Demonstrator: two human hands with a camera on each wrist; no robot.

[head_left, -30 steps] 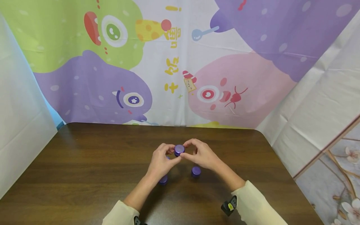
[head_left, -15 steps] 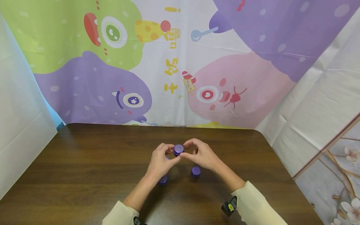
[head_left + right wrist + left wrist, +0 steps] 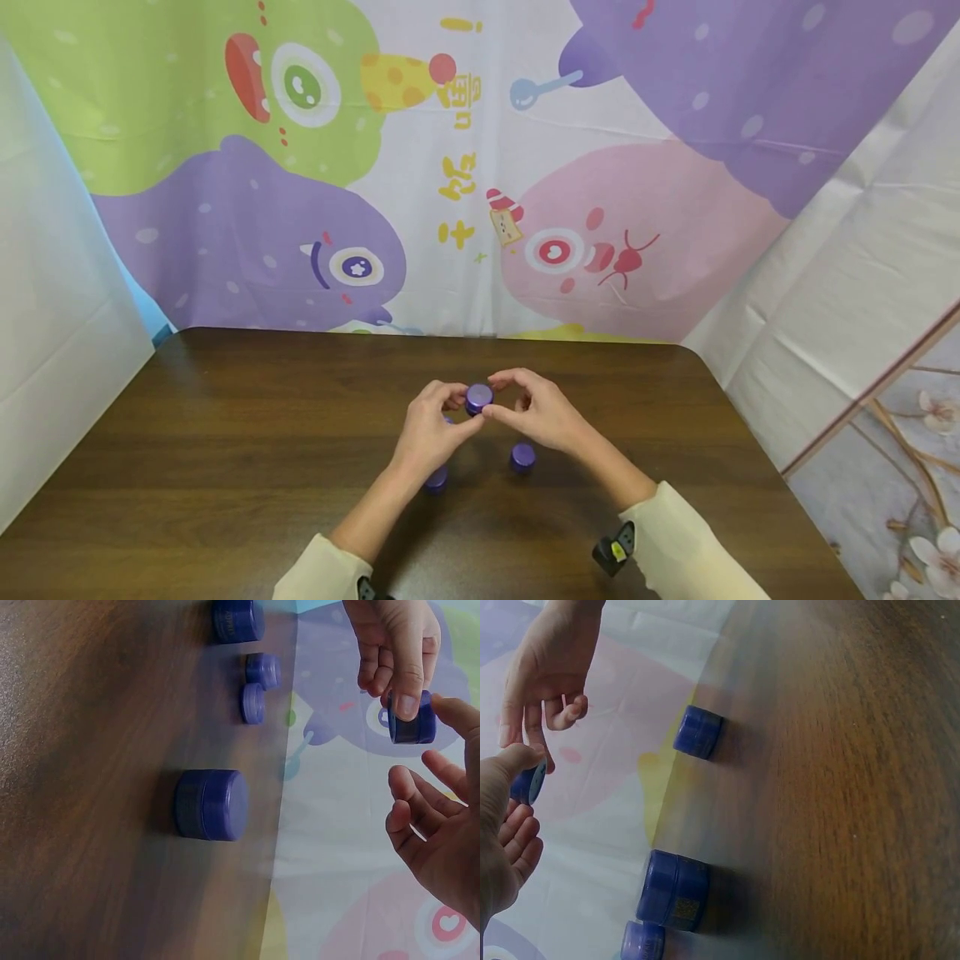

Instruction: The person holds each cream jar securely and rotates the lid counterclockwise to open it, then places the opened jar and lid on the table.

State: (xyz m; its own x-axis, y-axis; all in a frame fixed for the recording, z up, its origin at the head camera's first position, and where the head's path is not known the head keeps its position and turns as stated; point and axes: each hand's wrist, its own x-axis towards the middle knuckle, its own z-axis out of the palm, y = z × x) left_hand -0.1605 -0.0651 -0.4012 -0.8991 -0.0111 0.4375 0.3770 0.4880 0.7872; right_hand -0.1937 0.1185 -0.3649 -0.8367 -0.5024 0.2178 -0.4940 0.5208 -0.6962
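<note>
1. The left hand [image 3: 429,429] pinches a small purple jar [image 3: 477,398] between thumb and fingertips, holding it up off the counter [image 3: 225,433] at mid-table.
2. The right hand [image 3: 542,410] meets the same jar from the other side: in the right wrist view its forefinger tip touches the jar's edge while the other fingers curl loosely with nothing in them. Whether the thumb also pinches the jar I cannot tell.
3. Judging from this, the step in hand is working the jar between both hands, either passing it across or turning its lid; the seam between lid and body is too small to read.
4. The next move likely calls for a firm left-hand hold on the body while the right fingers close round the top, keeping the jar level.
5. Further out, a second purple jar [image 3: 522,457] stands on the counter just below the right hand, and a third [image 3: 436,478] peeks from under the left wrist.
6. The wrist views show more jars, one larger [image 3: 212,804], well apart from the hands.
7. Behind hangs a cartoon backdrop [image 3: 465,167].
</note>
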